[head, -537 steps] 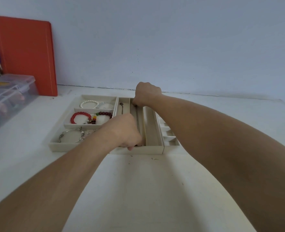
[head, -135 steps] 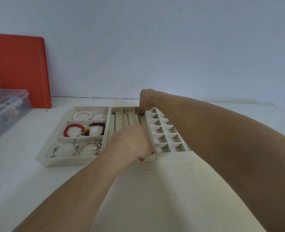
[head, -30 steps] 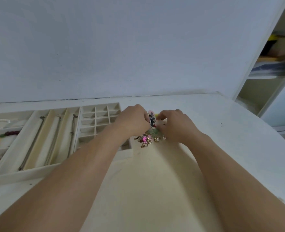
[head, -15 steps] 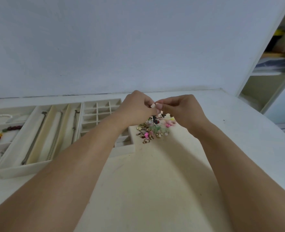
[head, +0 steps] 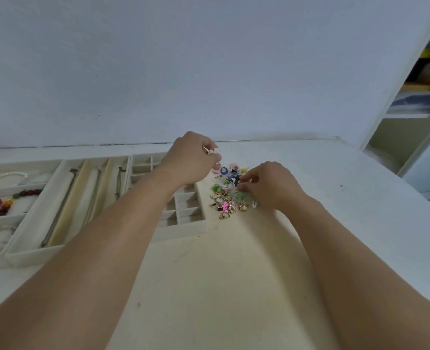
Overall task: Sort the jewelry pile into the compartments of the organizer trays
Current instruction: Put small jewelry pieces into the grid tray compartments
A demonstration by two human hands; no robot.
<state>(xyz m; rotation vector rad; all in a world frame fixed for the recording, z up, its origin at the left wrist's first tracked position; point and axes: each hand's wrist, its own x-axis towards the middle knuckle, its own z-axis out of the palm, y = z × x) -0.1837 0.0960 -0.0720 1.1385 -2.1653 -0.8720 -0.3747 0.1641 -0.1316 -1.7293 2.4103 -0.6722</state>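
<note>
A small pile of colourful earrings and rings [head: 227, 198] lies on the white table just right of the grid tray [head: 183, 223]. My left hand [head: 191, 157] is raised over the grid tray's far right corner and pinches a small pale earring [head: 212, 150] between its fingertips. My right hand [head: 272, 185] is down on the right side of the pile, its fingertips pinching a dark blue piece [head: 235, 178]. The middle tray [head: 64, 205] holds three chains in long slots. The left tray [head: 4, 188] holds pearl, red and silver bracelets.
The blue wall runs close behind the trays. An open shelf unit [head: 410, 117] stands at the far right past the table's curved edge. Bare cream tabletop [head: 221, 286] stretches toward me between my forearms.
My hands, pinched together above the pile half a second ago, have separated: the left rose up and left with the pale earring, the right dropped onto the pile.
</note>
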